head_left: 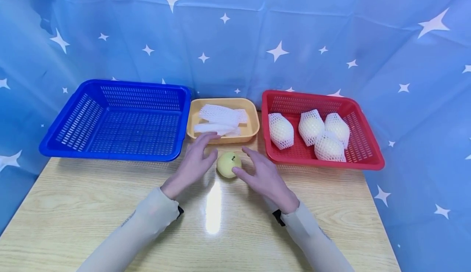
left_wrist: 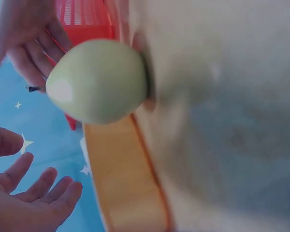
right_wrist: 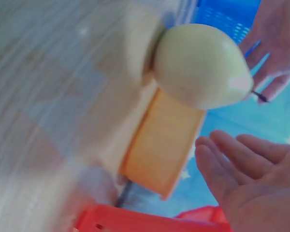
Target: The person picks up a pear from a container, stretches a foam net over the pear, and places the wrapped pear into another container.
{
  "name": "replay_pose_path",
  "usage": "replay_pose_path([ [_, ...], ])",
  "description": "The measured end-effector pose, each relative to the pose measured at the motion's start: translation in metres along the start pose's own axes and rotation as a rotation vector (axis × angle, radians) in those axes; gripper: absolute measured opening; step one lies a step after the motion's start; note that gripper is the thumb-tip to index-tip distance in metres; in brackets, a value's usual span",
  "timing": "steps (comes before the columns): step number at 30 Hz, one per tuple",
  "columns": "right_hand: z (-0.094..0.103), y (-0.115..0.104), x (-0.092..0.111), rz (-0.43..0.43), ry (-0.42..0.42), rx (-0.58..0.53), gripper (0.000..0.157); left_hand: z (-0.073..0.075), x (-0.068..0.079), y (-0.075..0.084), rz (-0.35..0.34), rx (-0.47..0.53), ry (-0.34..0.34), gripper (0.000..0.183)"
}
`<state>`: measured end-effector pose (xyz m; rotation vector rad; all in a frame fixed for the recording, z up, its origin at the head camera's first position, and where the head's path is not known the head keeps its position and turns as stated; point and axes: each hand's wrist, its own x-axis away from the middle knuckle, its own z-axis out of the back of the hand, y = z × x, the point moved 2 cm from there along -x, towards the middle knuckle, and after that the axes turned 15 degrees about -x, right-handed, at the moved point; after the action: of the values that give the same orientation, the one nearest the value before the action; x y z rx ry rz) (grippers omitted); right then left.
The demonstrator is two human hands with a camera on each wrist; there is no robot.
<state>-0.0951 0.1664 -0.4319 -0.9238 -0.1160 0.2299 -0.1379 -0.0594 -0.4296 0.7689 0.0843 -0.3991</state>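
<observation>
A pale yellow-green pear [head_left: 227, 165] with a short dark stem stands on the wooden table between the two hands. To its left is the left hand [head_left: 196, 161], its fingers spread and slightly bent, holding nothing. The right hand [head_left: 265, 178] is on the other side; its thumb tip overlaps the pear's edge in the head view. In the right wrist view that hand's fingers [right_wrist: 246, 159] are apart from the pear [right_wrist: 200, 65]. The left wrist view likewise shows a gap between the left hand [left_wrist: 34, 193] and the fruit.
Behind the pear sits a small yellow tray [head_left: 254, 129] with white foam net sleeves [head_left: 220, 116]. A blue basket [head_left: 176, 149] with nothing in it stands at the left. The red basket [head_left: 368, 163] at the right holds several net-wrapped fruits [head_left: 281, 131]. A starry blue cloth hangs behind.
</observation>
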Motion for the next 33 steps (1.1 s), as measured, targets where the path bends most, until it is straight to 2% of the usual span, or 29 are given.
replay_pose_path([
  [6, 0.011, -0.013, 0.012, 0.167, 0.045, 0.045, 0.075, 0.005, -0.022, 0.007, -0.04, -0.063, 0.06, 0.039],
  [10, 0.02, -0.018, 0.017, 0.266, 0.106, 0.085, 0.071, 0.003, -0.036, 0.007, -0.035, -0.103, 0.072, 0.038],
  [15, 0.028, -0.02, 0.021, 0.299, 0.158, 0.098, 0.068, -0.001, -0.054, 0.005, -0.012, -0.172, 0.069, 0.04],
  [20, 0.031, -0.019, 0.023, 0.293, 0.184, 0.091, 0.064, -0.007, -0.073, 0.002, -0.02, -0.284, 0.028, 0.045],
  [24, 0.033, -0.018, 0.024, 0.31, 0.212, 0.092, 0.062, -0.014, -0.088, -0.001, -0.032, -0.409, -0.023, 0.048],
  [30, 0.033, -0.017, 0.024, 0.325, 0.228, 0.096, 0.061, -0.025, -0.104, -0.007, 0.01, -0.584, -0.147, 0.057],
  [33, 0.032, -0.017, 0.023, 0.319, 0.216, 0.096, 0.06, -0.027, -0.109, -0.01, 0.016, -0.64, -0.167, 0.056],
])
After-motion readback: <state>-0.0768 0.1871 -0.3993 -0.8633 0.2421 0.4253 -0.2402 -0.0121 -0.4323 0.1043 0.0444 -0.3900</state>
